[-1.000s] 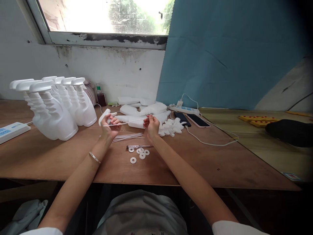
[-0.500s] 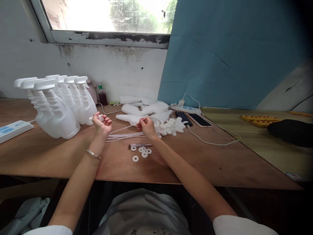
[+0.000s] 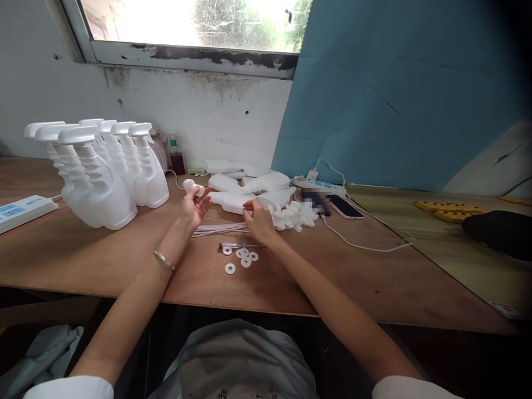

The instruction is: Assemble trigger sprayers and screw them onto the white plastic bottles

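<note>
My left hand point(image 3: 194, 210) is raised over the table with its palm turned up. Between its thumb and fingers it grips a white spray trigger head point(image 3: 192, 186). My right hand point(image 3: 261, 221) is closed, fingertips together, at the near end of a white bottle point(image 3: 230, 203) lying on its side. Anything it pinches is too small to make out. Thin white tubes point(image 3: 220, 229) lie between and below the hands. Nearer me are several white ring washers point(image 3: 230, 269) and a screwdriver point(image 3: 233, 245) with a clear handle. A pile of white trigger heads point(image 3: 297, 216) sits right of my right hand.
Several white spray bottles point(image 3: 112, 194) stand upright at the left beside a power strip point(image 3: 27, 211). More white bottles point(image 3: 270, 182) lie at the back. To the right are a phone point(image 3: 346, 207), a white cable point(image 3: 361, 246) and a second power strip point(image 3: 324, 187).
My left hand has risen and turned, bringing the trigger head up into clearer view. The thin tube that ran toward my right fingers no longer shows there. The camera view has shifted slightly.
</note>
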`<state>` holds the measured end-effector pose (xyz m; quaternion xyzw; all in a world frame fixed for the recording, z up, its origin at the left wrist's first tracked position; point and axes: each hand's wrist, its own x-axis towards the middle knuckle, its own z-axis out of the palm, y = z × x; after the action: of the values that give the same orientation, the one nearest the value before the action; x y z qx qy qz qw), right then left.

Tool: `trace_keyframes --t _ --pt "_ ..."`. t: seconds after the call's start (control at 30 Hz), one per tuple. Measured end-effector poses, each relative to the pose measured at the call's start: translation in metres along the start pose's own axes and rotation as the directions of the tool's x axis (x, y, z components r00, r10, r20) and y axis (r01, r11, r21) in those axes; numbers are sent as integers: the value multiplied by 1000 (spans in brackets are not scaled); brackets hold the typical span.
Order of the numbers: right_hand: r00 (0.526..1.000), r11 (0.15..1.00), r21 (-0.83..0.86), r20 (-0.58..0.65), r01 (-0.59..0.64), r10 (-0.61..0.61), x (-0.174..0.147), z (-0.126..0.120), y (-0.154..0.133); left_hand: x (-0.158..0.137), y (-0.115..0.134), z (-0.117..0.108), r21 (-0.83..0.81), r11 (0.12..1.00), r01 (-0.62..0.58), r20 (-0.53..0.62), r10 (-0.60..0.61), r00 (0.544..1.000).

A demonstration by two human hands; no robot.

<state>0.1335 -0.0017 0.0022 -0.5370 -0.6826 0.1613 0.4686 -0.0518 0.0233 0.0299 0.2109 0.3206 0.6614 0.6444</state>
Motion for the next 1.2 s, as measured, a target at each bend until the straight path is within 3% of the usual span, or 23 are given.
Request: trace_keyframes --t 0.17,0.3,0.4,0.6,0.93,1.2 --pt "968 952 -179 83 248 -237 -11 -4 -15 -3 -16 2 263 962 76 97 -105 990" --pt "881 874 -212 295 438 -370 -26 -4 -12 -5 -21 1 381 923 45 97 -88 991" --pt "820 820 -240 411 519 -399 -35 -1 -8 -5 -22 2 424 905 21 42 -43 998" --pt "779 781 -282 503 557 -375 -37 2 -3 0 -23 2 505 863 -30 -26 50 998" --pt "814 775 -364 489 516 -312 -30 5 6 -6 -26 0 565 816 -123 80 94 992" --pt "813 760 -381 485 527 -320 -29 7 4 -1 -26 -2 542 790 -289 165 237 957"
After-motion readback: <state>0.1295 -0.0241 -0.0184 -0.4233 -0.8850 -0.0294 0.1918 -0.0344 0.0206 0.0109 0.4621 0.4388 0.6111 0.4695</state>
